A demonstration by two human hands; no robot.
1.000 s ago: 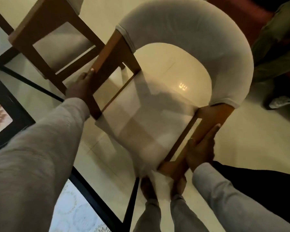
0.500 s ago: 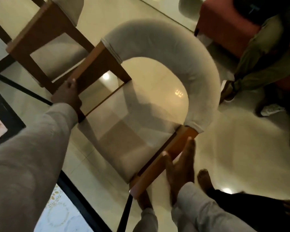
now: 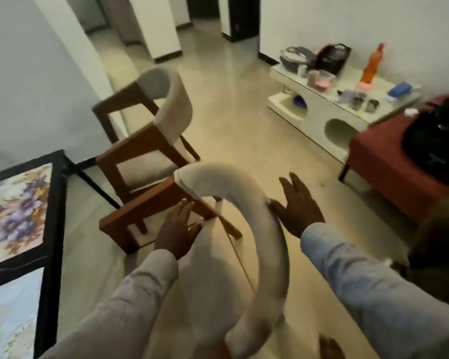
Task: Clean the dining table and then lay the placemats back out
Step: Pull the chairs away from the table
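My way to the table (image 3: 53, 216) on the left is blocked by the near chair (image 3: 265, 229); a second chair (image 3: 151, 125) stands just beyond; open floor (image 3: 244, 125) lies ahead.

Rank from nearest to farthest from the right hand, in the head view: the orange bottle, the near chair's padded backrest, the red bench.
1. Padded backrest, touching the right hand on its left.
2. Red bench, off to the right.
3. Orange bottle, far right on the white cabinet.

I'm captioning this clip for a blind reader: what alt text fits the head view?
Both hands, left hand and right hand, hover open at a curved-back chair, gripping nothing. A second chair stands beyond, beside the dining table with floral placemats.
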